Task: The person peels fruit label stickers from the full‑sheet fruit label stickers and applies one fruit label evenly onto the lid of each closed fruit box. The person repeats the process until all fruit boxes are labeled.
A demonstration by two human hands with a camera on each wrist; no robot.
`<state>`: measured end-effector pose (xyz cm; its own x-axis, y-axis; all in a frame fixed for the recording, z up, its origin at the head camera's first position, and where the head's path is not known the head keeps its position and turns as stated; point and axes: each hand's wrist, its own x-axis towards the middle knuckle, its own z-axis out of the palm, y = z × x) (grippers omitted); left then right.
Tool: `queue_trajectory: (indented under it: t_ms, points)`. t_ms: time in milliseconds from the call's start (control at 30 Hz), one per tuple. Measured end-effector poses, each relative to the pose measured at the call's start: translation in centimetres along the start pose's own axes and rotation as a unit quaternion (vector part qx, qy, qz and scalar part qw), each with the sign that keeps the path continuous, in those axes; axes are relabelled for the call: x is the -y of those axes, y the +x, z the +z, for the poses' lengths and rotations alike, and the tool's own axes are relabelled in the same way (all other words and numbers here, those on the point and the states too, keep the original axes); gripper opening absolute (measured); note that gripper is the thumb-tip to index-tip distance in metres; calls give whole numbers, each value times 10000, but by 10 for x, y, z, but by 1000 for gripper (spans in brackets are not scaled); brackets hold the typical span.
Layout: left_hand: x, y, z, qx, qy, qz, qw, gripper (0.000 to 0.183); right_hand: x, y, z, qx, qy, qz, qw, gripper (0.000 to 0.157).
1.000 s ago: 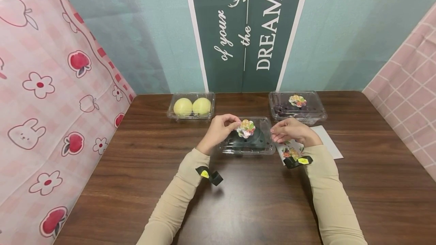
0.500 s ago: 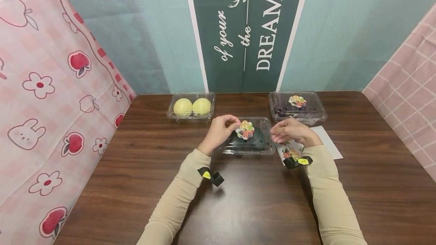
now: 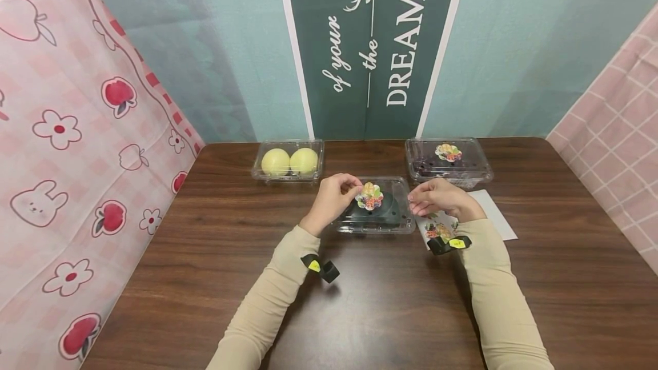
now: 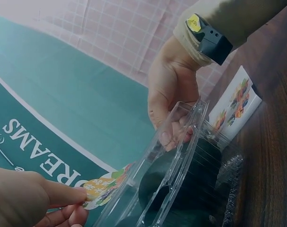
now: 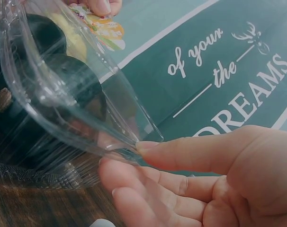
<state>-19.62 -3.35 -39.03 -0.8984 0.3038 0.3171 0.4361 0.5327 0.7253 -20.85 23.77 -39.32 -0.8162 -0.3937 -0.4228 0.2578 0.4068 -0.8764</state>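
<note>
While a clear box point(image 3: 257, 175) of two yellow fruits point(image 3: 303, 161) sits at the back left of the brown table point(image 3: 390, 307), just beyond your left hand point(image 3: 330, 197), the middle box point(image 3: 400, 188), with dark rounded contents, stands between your hands. Behind it to the right, a third box point(image 3: 474, 156) bears a flower-shaped label point(image 3: 449, 153); a white card point(image 3: 494, 216) lies nearer you, partly covered by your right hand point(image 3: 443, 197) and wrist. Your left thumb and fingertips pinch the edge of a fruit-printed sticker point(image 3: 369, 197) over the middle box's lid; whether it touches cannot be told. Your right thumb and forefinger pinch that box's right edge, the other fingers loosely bent.
</note>
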Motion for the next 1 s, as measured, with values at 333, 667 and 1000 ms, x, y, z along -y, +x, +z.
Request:
queue_trajectory:
  t_ms: [333, 667, 1000]
  points:
    - [-1, -1, 2, 148, 315, 51, 9994, 11, 0, 1, 0, -9, -25, 26, 10000, 35]
    - [-2, -2, 3, 164, 608, 188, 9978, 10, 0, 0, 1, -26, -64, 35, 10000, 40]
    - [-9, -4, 2, 184, 933, 120, 9954, 11, 2, 0, 1, -22, 5, 54, 10000, 41]
